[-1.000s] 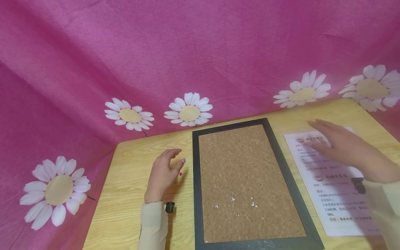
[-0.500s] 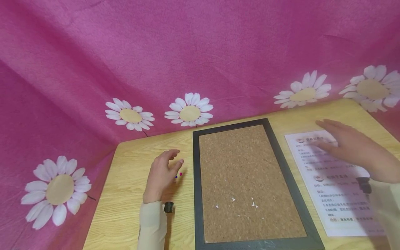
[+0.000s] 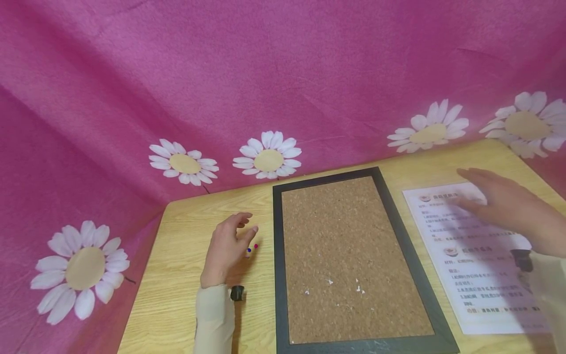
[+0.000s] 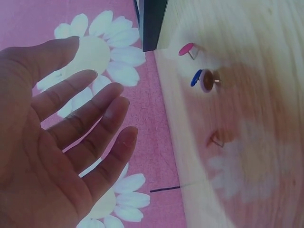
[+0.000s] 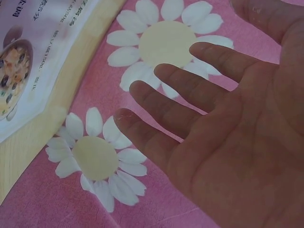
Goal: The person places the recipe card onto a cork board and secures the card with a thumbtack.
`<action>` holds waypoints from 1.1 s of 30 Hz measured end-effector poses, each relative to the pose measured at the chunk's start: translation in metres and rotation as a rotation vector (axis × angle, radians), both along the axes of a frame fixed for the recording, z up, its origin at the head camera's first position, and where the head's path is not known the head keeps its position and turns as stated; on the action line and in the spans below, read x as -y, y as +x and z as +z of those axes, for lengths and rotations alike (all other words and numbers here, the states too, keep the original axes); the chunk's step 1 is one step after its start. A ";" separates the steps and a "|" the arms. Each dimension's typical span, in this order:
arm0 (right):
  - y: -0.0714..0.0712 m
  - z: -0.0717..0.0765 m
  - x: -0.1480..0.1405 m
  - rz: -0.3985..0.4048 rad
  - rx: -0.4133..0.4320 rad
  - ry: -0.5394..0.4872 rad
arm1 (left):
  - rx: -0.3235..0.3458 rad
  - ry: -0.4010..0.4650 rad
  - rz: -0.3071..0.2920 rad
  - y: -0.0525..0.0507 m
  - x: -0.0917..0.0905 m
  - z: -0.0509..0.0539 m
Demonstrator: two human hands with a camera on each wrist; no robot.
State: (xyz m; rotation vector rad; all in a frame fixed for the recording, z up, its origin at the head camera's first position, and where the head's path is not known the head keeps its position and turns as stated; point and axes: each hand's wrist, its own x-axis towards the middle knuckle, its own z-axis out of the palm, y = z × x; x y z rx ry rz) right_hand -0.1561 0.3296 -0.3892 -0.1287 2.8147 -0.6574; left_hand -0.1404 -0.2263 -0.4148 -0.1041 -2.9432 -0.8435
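In the head view my left hand [image 3: 223, 248] hovers over the table left of a cork board [image 3: 340, 236], fingers loosely bent and holding nothing. Several thumbtacks lie by it on the wood. The left wrist view shows a pink thumbtack [image 4: 186, 49], a blue thumbtack [image 4: 195, 78] beside a brownish thumbtack [image 4: 207, 80] with a pale rim, and an orange-brown thumbtack [image 4: 217, 138] farther off. My right hand [image 3: 515, 211] is above a printed sheet [image 3: 442, 236] with its fingers extended. Nothing is in its palm in the right wrist view.
The cork board has a dark frame [image 3: 279, 275] and small white scraps [image 3: 360, 289] on its lower part. Sheet, board and tacks share a light wooden table [image 3: 177, 275]. Behind stands a pink cloth [image 3: 283, 73] printed with white daisies.
My right hand has drifted right over the sheet. The left hand has shifted slightly left, bringing the blue thumbtack into sight next to the pink one. Board and sheet stay put.
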 end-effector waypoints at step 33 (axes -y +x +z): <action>0.000 -0.008 -0.026 -0.067 0.090 -0.069 | 0.073 0.034 0.025 0.000 0.015 -0.003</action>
